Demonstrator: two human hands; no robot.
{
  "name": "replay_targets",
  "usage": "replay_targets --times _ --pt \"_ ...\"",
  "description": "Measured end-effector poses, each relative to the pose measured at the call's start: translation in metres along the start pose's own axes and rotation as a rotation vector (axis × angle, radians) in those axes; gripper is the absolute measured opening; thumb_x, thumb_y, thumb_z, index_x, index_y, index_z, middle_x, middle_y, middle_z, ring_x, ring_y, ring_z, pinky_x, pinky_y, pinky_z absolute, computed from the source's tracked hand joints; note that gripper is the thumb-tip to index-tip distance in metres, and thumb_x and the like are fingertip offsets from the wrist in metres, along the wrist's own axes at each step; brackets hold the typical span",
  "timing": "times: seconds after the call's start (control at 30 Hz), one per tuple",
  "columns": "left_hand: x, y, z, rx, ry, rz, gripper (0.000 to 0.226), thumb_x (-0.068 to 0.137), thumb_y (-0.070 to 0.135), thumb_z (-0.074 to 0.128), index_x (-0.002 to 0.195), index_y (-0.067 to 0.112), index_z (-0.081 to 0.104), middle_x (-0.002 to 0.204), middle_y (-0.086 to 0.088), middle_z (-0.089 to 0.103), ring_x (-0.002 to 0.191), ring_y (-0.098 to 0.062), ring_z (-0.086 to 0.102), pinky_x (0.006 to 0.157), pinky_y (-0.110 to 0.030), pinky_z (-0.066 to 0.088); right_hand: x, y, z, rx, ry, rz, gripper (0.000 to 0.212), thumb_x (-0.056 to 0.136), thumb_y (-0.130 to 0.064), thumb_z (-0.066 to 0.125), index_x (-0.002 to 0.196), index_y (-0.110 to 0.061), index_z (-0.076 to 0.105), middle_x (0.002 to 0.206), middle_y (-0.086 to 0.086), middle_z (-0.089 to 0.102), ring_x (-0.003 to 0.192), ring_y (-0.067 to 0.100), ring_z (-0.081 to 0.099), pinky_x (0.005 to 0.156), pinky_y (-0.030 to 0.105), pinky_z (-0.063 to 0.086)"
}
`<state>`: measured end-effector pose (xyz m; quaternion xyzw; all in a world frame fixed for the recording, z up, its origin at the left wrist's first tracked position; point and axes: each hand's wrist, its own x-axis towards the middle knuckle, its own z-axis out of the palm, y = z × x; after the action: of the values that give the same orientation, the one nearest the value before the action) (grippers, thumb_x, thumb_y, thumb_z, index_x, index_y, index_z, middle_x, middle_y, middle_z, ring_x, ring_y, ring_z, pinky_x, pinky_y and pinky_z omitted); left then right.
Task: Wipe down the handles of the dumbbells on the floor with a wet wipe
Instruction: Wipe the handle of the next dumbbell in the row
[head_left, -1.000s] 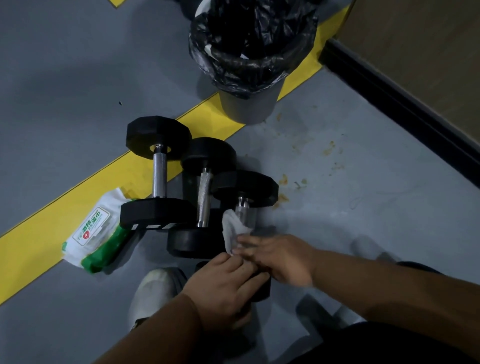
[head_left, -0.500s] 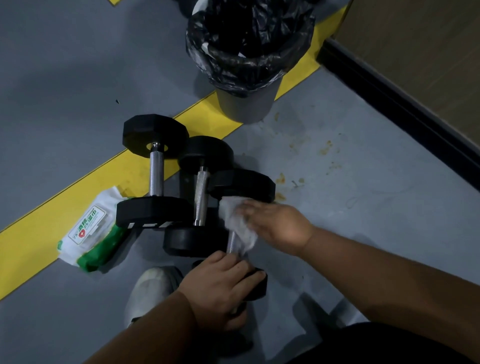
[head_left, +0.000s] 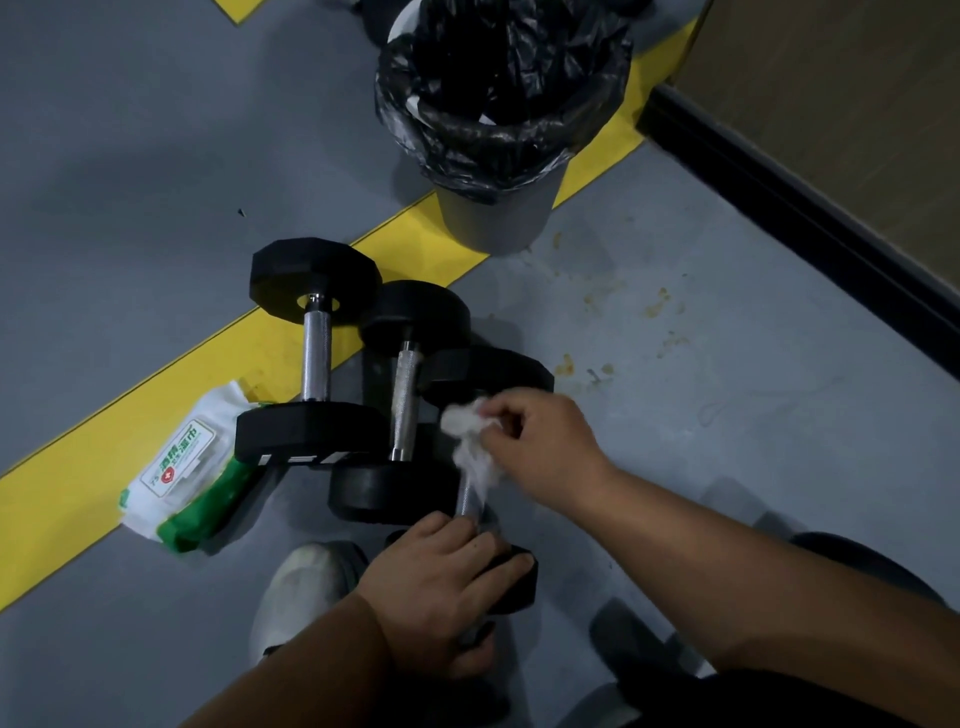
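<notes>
Nearest me, my left hand (head_left: 441, 587) is clamped over the near head of the right-most dumbbell (head_left: 488, 382), fingers curled down around the black weight to pin it against the floor. Just beyond those fingertips a short stretch of bare chrome handle (head_left: 469, 501) shows. Past that, my right hand (head_left: 540, 441) has its fingers bunched around the wet wipe (head_left: 470, 441), which wraps the upper handle close to the far head. To do this stroke well, I judge I should keep the left hand pressing so the weight cannot roll, close the wipe fully around the bar, and twist while drawing it toward my left fingertips, so the knurling gets covered all round. Left of my right fingers lie the middle dumbbell (head_left: 405, 405) and the left dumbbell (head_left: 316, 353), handles uncovered. Farther left sits the wet-wipe pack (head_left: 182, 467); beyond everything stands the lined bin (head_left: 498, 119).
</notes>
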<state>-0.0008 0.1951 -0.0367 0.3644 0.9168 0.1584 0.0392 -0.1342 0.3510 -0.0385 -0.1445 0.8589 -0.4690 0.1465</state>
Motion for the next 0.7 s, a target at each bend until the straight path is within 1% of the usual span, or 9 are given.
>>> replay_targets --times 0.1,0.2,0.27,0.3,0.4,0.5,0.57,0.63,0.7 --pt "0.0 0.0 0.001 -0.012 0.001 -0.001 0.066 0.079 0.05 0.063 0.135 0.014 0.059 0.112 -0.007 0.063 0.084 -0.029 0.055 0.072 -0.037 0.039 0.002 -0.005 0.007 0.033 0.223 -0.121 0.008 0.083 -0.011 0.07 0.086 -0.017 0.066 0.08 -0.005 0.063 0.072 0.004 0.058 0.067 0.024 0.051" --pt "-0.001 -0.001 0.003 -0.02 0.011 -0.002 0.065 0.08 0.049 0.063 0.134 0.014 0.059 0.112 -0.008 0.063 0.083 -0.029 0.054 0.071 -0.038 0.04 -0.008 0.017 0.017 -0.128 0.029 -0.461 0.014 0.084 -0.004 0.06 0.092 0.0 0.07 0.103 0.011 0.066 0.097 0.018 0.058 0.092 0.025 0.048" --pt "-0.001 -0.001 0.004 -0.012 0.014 0.003 0.065 0.079 0.05 0.063 0.133 0.015 0.061 0.114 -0.008 0.063 0.086 -0.03 0.056 0.073 -0.037 0.04 -0.027 0.042 0.026 -0.242 -0.146 -0.659 0.025 0.093 -0.01 0.058 0.108 0.005 0.07 0.117 0.017 0.067 0.119 0.024 0.053 0.11 0.027 0.037" --pt "-0.001 -0.001 0.004 -0.011 0.013 0.007 0.065 0.078 0.051 0.063 0.132 0.015 0.061 0.114 -0.008 0.064 0.087 -0.029 0.056 0.073 -0.037 0.04 -0.035 0.052 0.026 -0.278 -0.221 -0.704 0.028 0.096 -0.013 0.059 0.117 0.004 0.068 0.126 0.016 0.065 0.128 0.025 0.051 0.113 0.033 0.036" --pt "0.0 -0.002 0.003 -0.023 0.018 0.006 0.066 0.077 0.05 0.064 0.133 0.015 0.061 0.113 -0.007 0.064 0.086 -0.029 0.056 0.072 -0.037 0.041 -0.019 0.068 0.017 -0.385 -0.318 -0.771 0.038 0.089 -0.008 0.063 0.127 -0.003 0.064 0.135 0.013 0.061 0.131 0.027 0.052 0.103 0.047 0.046" --pt "0.0 -0.002 0.002 -0.02 0.015 0.008 0.068 0.075 0.048 0.066 0.134 0.014 0.06 0.112 -0.006 0.063 0.083 -0.028 0.054 0.071 -0.037 0.041 0.006 0.065 0.005 -0.442 -0.226 -0.666 0.045 0.084 -0.01 0.052 0.128 -0.006 0.062 0.135 0.015 0.06 0.127 0.028 0.055 0.086 0.047 0.055" --pt "0.0 -0.001 0.002 -0.019 0.007 0.005 0.067 0.077 0.05 0.064 0.134 0.015 0.06 0.113 -0.005 0.063 0.085 -0.028 0.056 0.073 -0.037 0.04 -0.01 0.068 0.011 -0.413 -0.299 -0.706 0.044 0.087 -0.013 0.053 0.13 -0.009 0.058 0.14 0.013 0.056 0.134 0.028 0.048 0.089 0.046 0.053" --pt "0.001 -0.001 0.003 -0.015 0.016 0.011 0.065 0.077 0.051 0.064 0.132 0.016 0.061 0.115 -0.006 0.064 0.09 -0.029 0.058 0.076 -0.037 0.039 -0.032 0.071 0.014 -0.369 -0.478 -0.816 0.037 0.09 -0.017 0.062 0.126 -0.011 0.061 0.143 0.008 0.054 0.141 0.025 0.039 0.097 0.044 0.049" --pt "0.001 -0.002 0.004 -0.01 0.024 0.008 0.064 0.076 0.05 0.065 0.131 0.016 0.062 0.113 -0.006 0.065 0.089 -0.029 0.057 0.076 -0.037 0.039 -0.028 0.069 0.008 -0.391 -0.49 -0.866 0.038 0.092 -0.025 0.062 0.128 -0.015 0.06 0.145 0.004 0.052 0.142 0.021 0.039 0.099 0.041 0.047"
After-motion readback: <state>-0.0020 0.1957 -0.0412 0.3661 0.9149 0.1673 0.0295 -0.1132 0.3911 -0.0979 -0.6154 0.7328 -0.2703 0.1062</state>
